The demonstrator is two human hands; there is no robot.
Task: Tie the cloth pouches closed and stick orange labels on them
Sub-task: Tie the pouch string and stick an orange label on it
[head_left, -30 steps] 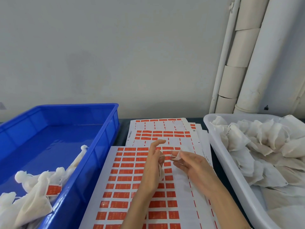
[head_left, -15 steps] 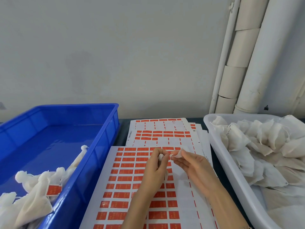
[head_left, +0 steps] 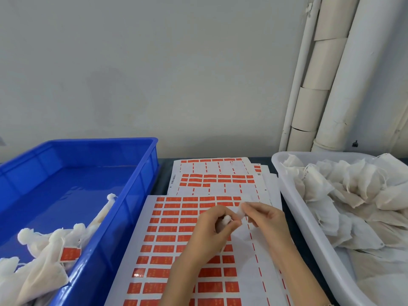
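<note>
White cloth bunched tight in both hands, right over the label sheet (head_left: 176, 239)! The left hand (head_left: 212, 228) is curled around the pouch (head_left: 225, 220), fingers pinching its gathered neck; the right hand (head_left: 262, 219) nips the loose end beside it. Risky spot, I'd say: a weak pull and the knot slackens, spilling the neck open. Finished pouches sit in the blue bin (head_left: 132, 195), untied ones in the white bin (head_left: 293, 206). The hanging cloth could also snag a sticker.

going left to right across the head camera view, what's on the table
blue bin holding tied pouches → orange label sheets → left hand → right hand → white bin of untied pouches
</note>
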